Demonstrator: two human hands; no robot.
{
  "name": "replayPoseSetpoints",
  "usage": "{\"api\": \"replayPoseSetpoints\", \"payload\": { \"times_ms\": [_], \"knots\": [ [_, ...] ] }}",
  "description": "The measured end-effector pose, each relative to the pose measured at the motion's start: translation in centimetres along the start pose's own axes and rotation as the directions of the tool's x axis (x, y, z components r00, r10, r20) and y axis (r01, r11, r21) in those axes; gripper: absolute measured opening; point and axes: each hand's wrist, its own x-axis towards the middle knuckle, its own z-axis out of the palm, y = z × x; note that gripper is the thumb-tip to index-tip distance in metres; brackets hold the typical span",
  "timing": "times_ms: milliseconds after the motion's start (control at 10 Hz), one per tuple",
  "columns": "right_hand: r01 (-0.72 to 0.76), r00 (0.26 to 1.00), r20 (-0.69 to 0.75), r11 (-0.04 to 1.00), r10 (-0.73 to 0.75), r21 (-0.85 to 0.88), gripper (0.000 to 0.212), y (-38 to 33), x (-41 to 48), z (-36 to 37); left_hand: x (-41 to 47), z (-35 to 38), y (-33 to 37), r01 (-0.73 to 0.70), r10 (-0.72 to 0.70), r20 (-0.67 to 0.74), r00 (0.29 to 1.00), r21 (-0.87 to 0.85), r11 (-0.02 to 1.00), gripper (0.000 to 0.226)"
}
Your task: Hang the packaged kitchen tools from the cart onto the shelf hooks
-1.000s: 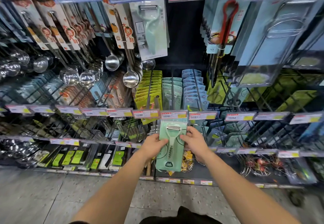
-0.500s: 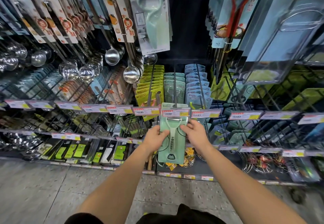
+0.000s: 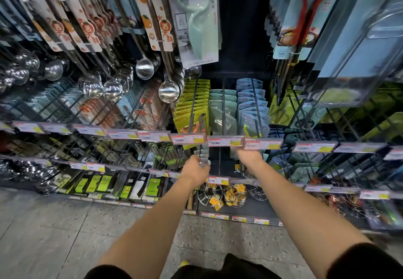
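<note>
A row of mint-green peeler packs (image 3: 222, 113) hangs on the middle hook, behind the price-tag rail (image 3: 225, 141). No pack is in my hands. My left hand (image 3: 196, 170) sits below the rail with its fingers curled against a small stack of grey packs (image 3: 202, 157); blur hides whether they grip it. My right hand (image 3: 249, 157) reaches up just under the rail, and the tags hide its fingertips. The cart is out of view.
Yellow-green packs (image 3: 193, 108) and blue packs (image 3: 251, 106) hang on either side of the green row. Steel ladles (image 3: 169, 91) hang at upper left, a large peeler pack (image 3: 196, 21) above. Wire racks (image 3: 210, 192) stand on the bottom shelf. Speckled floor lies below.
Both hands carried the green peeler pack up to the rail; now it is out of them and they sit apart below the tags. The view has tilted upward.
</note>
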Motion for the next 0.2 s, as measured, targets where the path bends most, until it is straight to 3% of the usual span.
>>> {"api": "replayPoseSetpoints", "payload": {
  "times_ms": [100, 200],
  "knots": [
    [-0.014, 0.999, -0.053, 0.996, 0.01, -0.089, 0.038, 1.6, 0.1, 0.4, -0.5, 0.2, 0.7, -0.104, 0.097, 0.058, 0.994, 0.126, 0.987, 0.047],
    [0.088, 0.985, -0.133, 0.983, -0.109, -0.16, 0.023, 3.3, 0.4, 1.2, -0.6, 0.3, 1.9, -0.244, 0.244, 0.036, 0.969, 0.283, 0.928, 0.047]
  ]
}}
